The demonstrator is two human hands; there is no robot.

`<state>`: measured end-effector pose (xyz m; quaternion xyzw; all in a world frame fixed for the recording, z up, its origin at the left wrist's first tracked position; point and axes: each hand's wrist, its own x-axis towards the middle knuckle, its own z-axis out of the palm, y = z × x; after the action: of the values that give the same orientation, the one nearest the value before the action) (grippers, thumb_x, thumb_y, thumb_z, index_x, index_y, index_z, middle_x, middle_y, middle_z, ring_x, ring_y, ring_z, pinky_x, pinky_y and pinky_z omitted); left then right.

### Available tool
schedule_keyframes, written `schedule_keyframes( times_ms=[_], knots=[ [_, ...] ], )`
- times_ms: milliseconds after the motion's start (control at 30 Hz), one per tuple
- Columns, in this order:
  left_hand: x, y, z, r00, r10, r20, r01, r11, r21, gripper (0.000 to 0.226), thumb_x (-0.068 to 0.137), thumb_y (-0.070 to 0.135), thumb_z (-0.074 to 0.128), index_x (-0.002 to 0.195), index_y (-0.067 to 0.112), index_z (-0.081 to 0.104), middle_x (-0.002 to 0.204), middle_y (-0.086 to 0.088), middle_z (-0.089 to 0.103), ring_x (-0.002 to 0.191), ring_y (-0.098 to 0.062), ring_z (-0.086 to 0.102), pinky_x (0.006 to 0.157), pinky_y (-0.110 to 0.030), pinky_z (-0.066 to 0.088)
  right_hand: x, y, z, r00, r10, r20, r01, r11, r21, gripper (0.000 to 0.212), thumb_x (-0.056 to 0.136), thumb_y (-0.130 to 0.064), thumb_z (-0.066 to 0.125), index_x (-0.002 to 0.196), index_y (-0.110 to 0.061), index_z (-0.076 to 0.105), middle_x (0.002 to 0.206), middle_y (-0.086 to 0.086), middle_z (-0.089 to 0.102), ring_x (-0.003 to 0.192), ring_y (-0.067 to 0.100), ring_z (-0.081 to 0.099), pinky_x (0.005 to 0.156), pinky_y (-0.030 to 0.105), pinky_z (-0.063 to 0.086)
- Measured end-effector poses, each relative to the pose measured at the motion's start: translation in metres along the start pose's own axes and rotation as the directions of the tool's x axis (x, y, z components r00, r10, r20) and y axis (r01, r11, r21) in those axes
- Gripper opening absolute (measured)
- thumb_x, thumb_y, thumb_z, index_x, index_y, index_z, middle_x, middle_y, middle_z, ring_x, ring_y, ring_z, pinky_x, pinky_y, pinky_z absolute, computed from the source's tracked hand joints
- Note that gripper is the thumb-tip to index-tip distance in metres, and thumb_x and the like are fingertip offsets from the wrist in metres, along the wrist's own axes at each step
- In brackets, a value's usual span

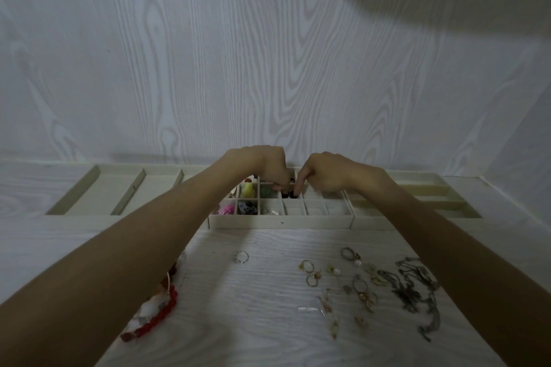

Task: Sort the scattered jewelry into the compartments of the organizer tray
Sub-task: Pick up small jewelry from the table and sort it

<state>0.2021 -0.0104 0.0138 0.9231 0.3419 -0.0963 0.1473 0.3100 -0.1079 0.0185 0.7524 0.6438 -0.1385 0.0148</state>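
In the head view, the organizer tray (280, 221) lies on the white wood-grain table (262, 316), with its long axis going left to right, parallel to the wall (208, 53) behind it. It is cream-coloured and is divided into many small square compartments in the middle. To the left and to the right there are wider trays with long slots.

Some compartments on the left part already hold things: a yellow-green piece (248, 189), a pink piece (224, 210), a dark grey piece (247, 207) and a greenish piece (266, 193).

Both hands are above the middle of the tray, close to each other. The left hand (267, 168) has its fingers curled downward, and the tips press together over a small dark item (287, 194), which sits in a compartment of the middle row. The right hand (323, 176) points its index finger down to the same dark item, while the other fingers are folded in. Whether any finger really grips this item I cannot tell, because it is too small and partly hidden.

On the table in front of the tray the scattered jewelry lies apart from the hands: a silver ring (241, 256), some gold rings (310, 272), pearl earrings (356, 262), a dark tangled chain (414, 292) at the right, and a red bead bracelet (158, 319) beside the left forearm.
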Motion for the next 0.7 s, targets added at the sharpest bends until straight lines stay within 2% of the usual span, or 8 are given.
schedule_keyframes(
  times_ms=[67,133,233,300,367,467,533,700],
  knots=[
    [-0.017,-0.007,-0.005,0.994,0.060,-0.088,-0.066,0.996,-0.064,0.017,0.080,0.031,0.065,0.081,0.016,0.073,0.061,0.006,0.056,0.060,-0.014,0.051,0.061,-0.026,0.043,-0.014,0.006,-0.004,0.997,-0.021,-0.069,0.028,0.995,0.093,0.043,0.088,0.000,0.043,0.095,-0.029,0.075,0.073,-0.018,0.055,0.059,0.007,0.047,0.059,0.019,0.039],
    [-0.041,-0.013,-0.005,0.976,0.097,-0.194,-0.124,0.983,-0.134,0.019,0.080,0.036,0.064,0.084,0.022,0.076,0.066,0.012,0.067,0.066,-0.012,0.060,0.067,-0.028,0.051,-0.036,0.014,-0.003,0.992,-0.055,-0.114,0.074,0.982,0.175,0.039,0.092,-0.005,0.046,0.089,-0.032,0.074,0.076,-0.012,0.061,0.064,0.010,0.053,0.065,0.024,0.042],
    [-0.083,-0.021,0.016,0.957,0.119,-0.263,-0.172,0.967,-0.188,0.013,0.083,0.037,0.064,0.085,0.031,0.076,0.056,0.026,0.061,0.063,-0.003,0.057,0.067,-0.025,0.048,-0.075,0.016,0.010,0.991,-0.089,-0.103,0.108,0.973,0.203,0.031,0.094,-0.012,0.049,0.093,-0.031,0.073,0.080,-0.023,0.056,0.072,0.002,0.055,0.068,0.018,0.042],
    [-0.105,-0.024,0.035,0.951,0.128,-0.281,-0.180,0.970,-0.167,0.012,0.084,0.036,0.063,0.088,0.036,0.075,0.071,0.025,0.063,0.075,-0.006,0.060,0.071,-0.026,0.048,-0.097,0.011,0.025,0.993,-0.087,-0.083,0.100,0.979,0.176,0.030,0.095,-0.011,0.048,0.101,-0.027,0.072,0.080,-0.027,0.052,0.074,-0.002,0.053,0.068,0.013,0.041],
    [-0.120,-0.025,0.053,0.955,0.126,-0.270,-0.166,0.977,-0.131,0.014,0.086,0.039,0.061,0.094,0.040,0.072,0.089,0.022,0.066,0.085,-0.006,0.061,0.077,-0.028,0.050,-0.114,0.006,0.043,0.991,-0.065,-0.114,0.085,0.980,0.182,0.029,0.094,-0.011,0.047,0.105,-0.025,0.071,0.082,-0.027,0.050,0.075,-0.003,0.052,0.068,0.014,0.040],
    [-0.145,-0.023,0.080,0.958,0.187,-0.216,-0.230,0.953,-0.198,0.016,0.089,0.041,0.060,0.101,0.038,0.070,0.103,0.022,0.066,0.087,-0.001,0.061,0.081,-0.028,0.051,-0.140,0.000,0.073,0.972,-0.058,-0.227,0.103,0.976,0.189,0.026,0.093,-0.016,0.052,0.109,-0.028,0.068,0.098,-0.012,0.061,0.091,0.005,0.053,0.080,0.022,0.041],
    [-0.166,-0.017,0.089,0.946,0.270,-0.177,-0.310,0.912,-0.267,0.016,0.085,0.043,0.063,0.098,0.038,0.071,0.100,0.024,0.067,0.086,0.001,0.062,0.082,-0.030,0.053,-0.156,-0.002,0.086,0.960,-0.059,-0.274,0.116,0.974,0.193,0.026,0.091,-0.017,0.056,0.111,-0.029,0.067,0.108,-0.009,0.063,0.101,0.008,0.052,0.086,0.025,0.040],
    [-0.200,0.001,0.103,0.910,0.413,-0.030,-0.378,0.801,-0.465,0.027,0.071,0.044,0.078,0.094,0.031,0.072,0.085,0.028,0.066,0.078,-0.001,0.063,0.070,-0.012,0.048,-0.185,0.002,0.106,0.922,-0.001,-0.386,0.085,0.976,0.199,0.025,0.091,-0.021,0.058,0.111,-0.032,0.066,0.108,-0.012,0.061,0.101,0.006,0.048,0.083,0.022,0.037]
  ],
)
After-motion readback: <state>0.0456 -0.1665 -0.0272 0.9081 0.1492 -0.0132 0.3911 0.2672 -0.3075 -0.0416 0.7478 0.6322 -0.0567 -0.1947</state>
